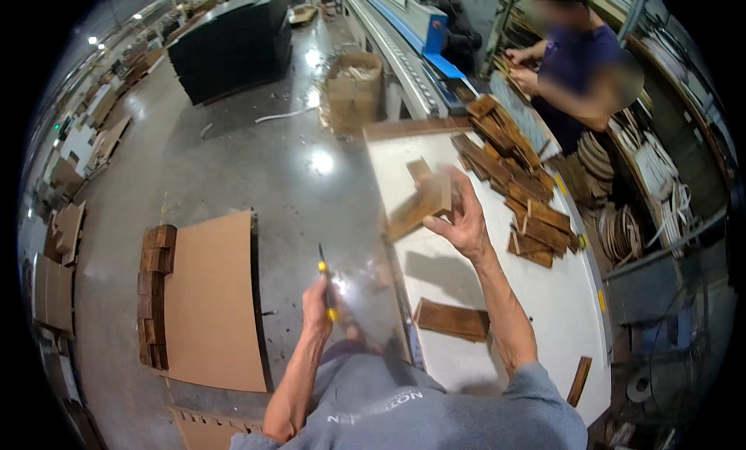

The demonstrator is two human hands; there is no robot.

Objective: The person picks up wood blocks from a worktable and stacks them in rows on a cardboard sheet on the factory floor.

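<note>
My right hand point(465, 223) is raised over the white worktable point(536, 326), its fingers closed on a short brown wooden board point(420, 215), slightly blurred. Just behind that board shows another small wood piece point(419, 169); whether the two touch I cannot tell. Off the table's left edge, my left hand point(315, 306) grips a screwdriver-like tool point(332, 315) with a yellow-and-black handle, its thin dark shaft pointing up. Below my right hand, a flat brown board point(452, 320) lies on the table. A loose pile of similar boards point(517, 182) covers the table's far right side.
A narrow wood strip point(579, 381) lies near the table's right edge. To my left is a cardboard-topped stack point(210, 302) with wood blocks point(152, 294) along its side. Beyond stand a cardboard box point(353, 100) and black stacked sheets point(229, 46). A co-worker point(579, 69) handles wood across the table.
</note>
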